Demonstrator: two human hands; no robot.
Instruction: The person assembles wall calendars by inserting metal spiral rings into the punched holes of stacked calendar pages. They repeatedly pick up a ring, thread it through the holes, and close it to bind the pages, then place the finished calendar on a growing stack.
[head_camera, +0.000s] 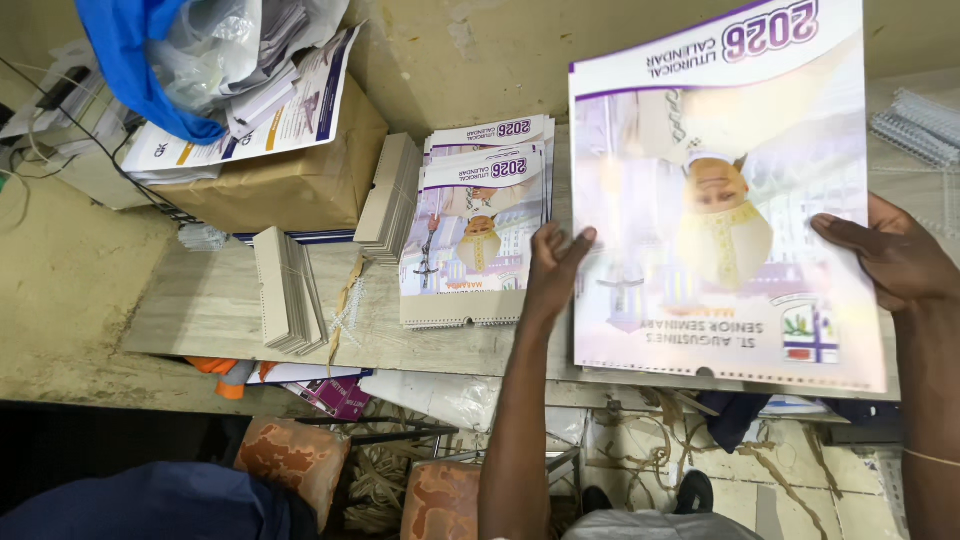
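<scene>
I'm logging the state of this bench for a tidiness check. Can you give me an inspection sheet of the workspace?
Surface: pale wooden bench top, worn, set against a stained wall.
Job's things: large glossy calendar sheet, punched along its near edge, held up by both hands; stack of like calendars lying flat to its left.
Clutter: two bundles of grey card strips; brown cardboard box topped with loose papers, a clear bag and blue cloth; binding coils at far right.
Grippers: left hand grips the sheet's left edge; right hand grips its right edge.
Cables: thin black wires at far left.
Surroundings: paper offcuts and scraps on the floor below.
</scene>
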